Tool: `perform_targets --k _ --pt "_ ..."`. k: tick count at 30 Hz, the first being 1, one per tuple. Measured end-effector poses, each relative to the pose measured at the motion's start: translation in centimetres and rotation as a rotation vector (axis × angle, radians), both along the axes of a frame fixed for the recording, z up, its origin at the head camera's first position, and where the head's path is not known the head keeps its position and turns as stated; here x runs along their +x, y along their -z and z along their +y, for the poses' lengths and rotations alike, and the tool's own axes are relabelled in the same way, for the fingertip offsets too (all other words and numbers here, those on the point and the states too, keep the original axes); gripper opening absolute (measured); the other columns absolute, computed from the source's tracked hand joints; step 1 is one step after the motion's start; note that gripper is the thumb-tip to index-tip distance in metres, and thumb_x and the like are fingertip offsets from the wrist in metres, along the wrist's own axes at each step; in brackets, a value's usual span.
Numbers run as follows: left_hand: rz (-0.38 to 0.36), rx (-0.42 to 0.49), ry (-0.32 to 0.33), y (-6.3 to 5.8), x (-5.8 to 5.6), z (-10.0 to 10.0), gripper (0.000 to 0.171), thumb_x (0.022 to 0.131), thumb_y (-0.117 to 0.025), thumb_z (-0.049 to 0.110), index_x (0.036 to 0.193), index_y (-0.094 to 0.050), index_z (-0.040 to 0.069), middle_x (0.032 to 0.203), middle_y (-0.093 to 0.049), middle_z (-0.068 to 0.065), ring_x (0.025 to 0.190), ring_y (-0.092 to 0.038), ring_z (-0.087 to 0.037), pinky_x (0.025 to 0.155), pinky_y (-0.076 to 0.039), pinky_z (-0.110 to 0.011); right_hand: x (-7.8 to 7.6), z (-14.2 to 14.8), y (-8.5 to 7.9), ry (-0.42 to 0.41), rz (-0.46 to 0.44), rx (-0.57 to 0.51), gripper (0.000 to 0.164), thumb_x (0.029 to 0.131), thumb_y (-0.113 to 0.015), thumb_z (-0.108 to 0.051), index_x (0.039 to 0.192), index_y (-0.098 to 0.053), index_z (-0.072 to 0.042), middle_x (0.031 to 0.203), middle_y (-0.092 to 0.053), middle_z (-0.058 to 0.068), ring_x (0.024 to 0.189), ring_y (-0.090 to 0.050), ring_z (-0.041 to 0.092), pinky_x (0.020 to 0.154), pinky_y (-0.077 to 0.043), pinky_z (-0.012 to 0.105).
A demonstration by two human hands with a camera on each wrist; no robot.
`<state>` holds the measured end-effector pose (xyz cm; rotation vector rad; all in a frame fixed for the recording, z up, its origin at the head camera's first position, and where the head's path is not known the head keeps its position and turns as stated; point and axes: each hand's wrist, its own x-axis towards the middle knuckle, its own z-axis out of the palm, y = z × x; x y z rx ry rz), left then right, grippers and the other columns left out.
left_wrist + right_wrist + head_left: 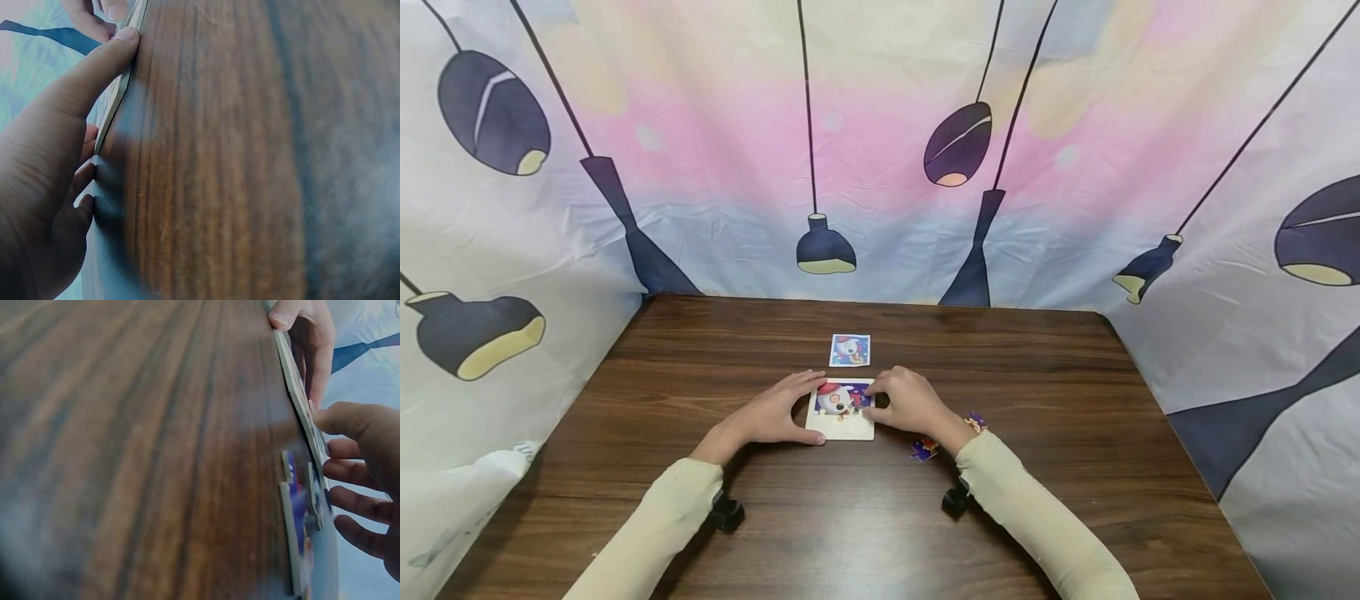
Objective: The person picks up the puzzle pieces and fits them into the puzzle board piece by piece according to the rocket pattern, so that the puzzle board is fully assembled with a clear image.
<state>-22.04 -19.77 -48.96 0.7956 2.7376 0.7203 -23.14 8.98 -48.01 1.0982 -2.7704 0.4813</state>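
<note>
A partly filled jigsaw puzzle board (848, 430) lies on the table, its picture of a white cartoon animal in a red hat filling the upper part and its lower part bare and pale. My left hand (775, 410) grips the board's left side, thumb at the lower corner and fingers at the upper one. Over the right side, my right hand (910, 402) has thumb and forefinger on a small puzzle piece (311, 405), which sits slightly raised at the thumb tip. Most of that piece is hidden. Loose puzzle pieces (922, 450) lie near my right wrist.
A small reference picture card (850, 350) with the same animal lies beyond the board. Another loose piece (976, 421) is partly covered by my right forearm. The brown wooden table (820, 517) ends at a patterned curtain (880, 150) behind.
</note>
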Motion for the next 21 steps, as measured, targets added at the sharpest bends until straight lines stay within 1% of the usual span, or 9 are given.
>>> perform_targets --k 8,14,21 --pt "0.004 0.0 0.004 0.06 0.03 0.0 0.112 0.074 -0.079 0.072 0.159 -0.038 0.012 0.166 -0.031 -0.009 0.154 -0.022 -0.039 0.119 -0.026 -0.064 -0.1 -0.37 0.42 0.02 -0.033 0.025 0.031 0.089 -0.078 -0.042 0.111 -0.081 -0.02 0.111 -0.071 -0.001 0.096 -0.062 0.016 0.078 -0.056 0.033" --pt "0.008 0.006 0.004 0.04 0.09 0.0 0.112 0.074 -0.079 0.072 0.159 -0.038 0.012 0.166 -0.032 -0.01 0.154 -0.023 -0.039 0.119 -0.025 -0.064 -0.22 -0.4 0.44 0.014 -0.04 0.017 0.034 0.09 -0.076 -0.045 0.113 -0.08 -0.02 0.113 -0.071 0.0 0.099 -0.063 0.016 0.08 -0.056 0.034" --pt "0.005 0.006 0.006 -0.1 0.16 -0.01 0.111 0.075 -0.08 0.069 0.159 -0.038 0.011 0.166 -0.032 -0.012 0.153 -0.023 -0.041 0.118 -0.025 -0.065 -0.12 -0.56 0.34 -0.006 -0.038 0.008 0.023 0.09 -0.078 -0.038 0.105 -0.083 -0.02 0.109 -0.071 -0.003 0.095 -0.061 0.014 0.079 -0.054 0.03"
